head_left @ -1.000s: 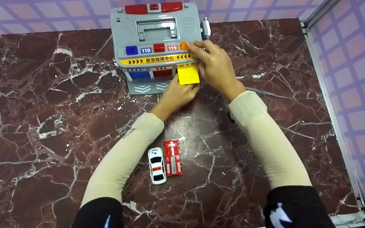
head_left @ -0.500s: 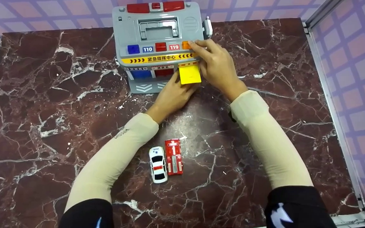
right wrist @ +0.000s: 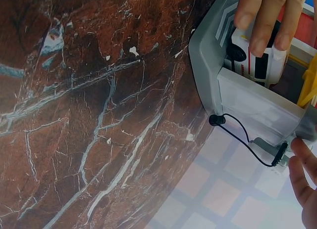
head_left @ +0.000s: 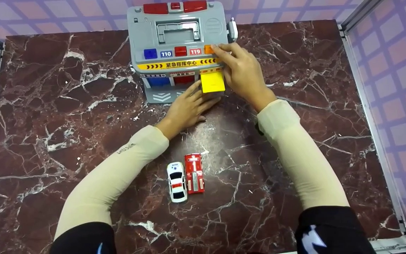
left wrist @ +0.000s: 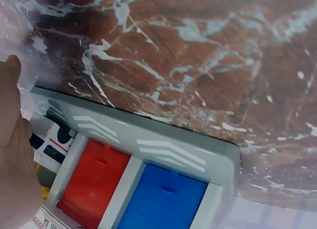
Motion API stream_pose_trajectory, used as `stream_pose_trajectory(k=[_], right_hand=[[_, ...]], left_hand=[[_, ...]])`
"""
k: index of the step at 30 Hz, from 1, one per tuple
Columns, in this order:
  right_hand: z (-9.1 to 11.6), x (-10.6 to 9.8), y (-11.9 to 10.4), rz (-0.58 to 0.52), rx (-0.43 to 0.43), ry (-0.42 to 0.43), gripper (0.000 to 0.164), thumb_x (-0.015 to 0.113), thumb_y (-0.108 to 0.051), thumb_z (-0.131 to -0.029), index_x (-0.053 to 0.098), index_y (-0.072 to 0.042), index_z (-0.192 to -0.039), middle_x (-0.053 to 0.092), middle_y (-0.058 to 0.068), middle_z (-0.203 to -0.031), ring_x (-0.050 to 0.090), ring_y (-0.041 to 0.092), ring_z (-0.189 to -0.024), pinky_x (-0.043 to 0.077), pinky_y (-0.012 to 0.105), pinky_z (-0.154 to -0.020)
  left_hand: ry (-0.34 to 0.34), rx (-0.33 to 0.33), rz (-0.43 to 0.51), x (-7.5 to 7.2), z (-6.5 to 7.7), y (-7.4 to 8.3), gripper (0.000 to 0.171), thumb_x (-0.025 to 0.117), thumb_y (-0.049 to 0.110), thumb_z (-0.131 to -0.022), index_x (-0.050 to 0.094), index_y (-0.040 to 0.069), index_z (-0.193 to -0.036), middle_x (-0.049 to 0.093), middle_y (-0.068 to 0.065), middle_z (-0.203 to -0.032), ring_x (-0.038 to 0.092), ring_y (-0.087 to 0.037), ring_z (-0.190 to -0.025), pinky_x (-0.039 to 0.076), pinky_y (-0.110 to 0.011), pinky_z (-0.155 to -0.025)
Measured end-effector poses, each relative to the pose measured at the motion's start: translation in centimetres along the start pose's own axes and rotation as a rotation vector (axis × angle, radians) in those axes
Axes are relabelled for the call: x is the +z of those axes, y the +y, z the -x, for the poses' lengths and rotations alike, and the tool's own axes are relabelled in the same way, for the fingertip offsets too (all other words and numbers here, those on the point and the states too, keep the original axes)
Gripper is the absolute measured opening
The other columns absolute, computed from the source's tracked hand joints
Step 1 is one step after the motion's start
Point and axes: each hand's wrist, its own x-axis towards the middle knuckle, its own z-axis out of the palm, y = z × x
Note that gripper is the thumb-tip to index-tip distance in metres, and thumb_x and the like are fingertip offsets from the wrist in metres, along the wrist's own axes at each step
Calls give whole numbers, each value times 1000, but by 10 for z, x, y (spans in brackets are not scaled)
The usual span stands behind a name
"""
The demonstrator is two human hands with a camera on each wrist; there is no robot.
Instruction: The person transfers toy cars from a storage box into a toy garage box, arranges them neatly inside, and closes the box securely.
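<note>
A grey toy station point(head_left: 185, 31) stands at the back of the table, its yellow door point(head_left: 213, 82) raised over the right bay. My left hand point(head_left: 186, 107) reaches under that door with fingers extended. In the right wrist view, its fingertips point(right wrist: 258, 43) touch a white toy vehicle point(right wrist: 245, 66) with a red stripe and dark windows, inside the bay. My right hand point(head_left: 245, 72) is at the station's right front corner, a fingertip on the orange button point(head_left: 208, 49). In the head view, the door and left hand hide the vehicle.
A white toy police car point(head_left: 177, 182) and a red toy fire truck point(head_left: 194, 173) lie side by side nearer the front. Blue door point(left wrist: 166, 199) and red door point(left wrist: 96, 172) are down. A white handset point(head_left: 232, 30) hangs on the station's right side.
My left hand has drawn back slightly to the left, and its fingers have straightened. The right hand stays at the orange button. The yellow door remains raised.
</note>
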Motion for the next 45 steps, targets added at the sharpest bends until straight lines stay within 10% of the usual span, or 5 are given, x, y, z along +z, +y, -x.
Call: stream_pose_trajectory(k=[7, 24, 40, 45], right_hand=[[-1, 1, -1, -3, 1, 1, 51, 55, -3, -94, 60, -24, -140, 62, 6, -132, 63, 31, -108, 50, 47, -91], [1, 4, -2, -27, -4, 33, 50, 55, -3, -94, 61, -24, -139, 64, 5, -130, 65, 33, -101, 52, 47, -89], [0, 0, -2, 11, -13, 16, 48, 55, -4, -95, 61, -22, -139, 63, 7, -130, 64, 33, -105, 51, 48, -89], [-1, 0, -2, 17, -8, 19, 48, 55, -4, -95, 61, -23, -139, 63, 6, -130, 64, 34, -104, 51, 49, -89]], left_hand=[[-27, -43, 106, -4, -6, -7, 70, 27, 61, -102, 12, 27, -162, 41, -5, -158, 24, -26, -151, 2, -46, -125], [-90, -60, 96, -7, -11, -10, 67, 27, 60, -103, 28, 22, -159, 40, -6, -158, 27, -27, -151, 4, -45, -125], [108, 111, 107, -18, 35, 3, 72, 30, 59, -103, 10, 23, -162, 7, -5, -169, 9, -26, -155, 7, -55, -123], [395, 204, 116, -22, 45, 5, 58, 42, 43, -105, 36, 16, -155, 42, -10, -157, 37, -29, -145, 32, -52, -116]])
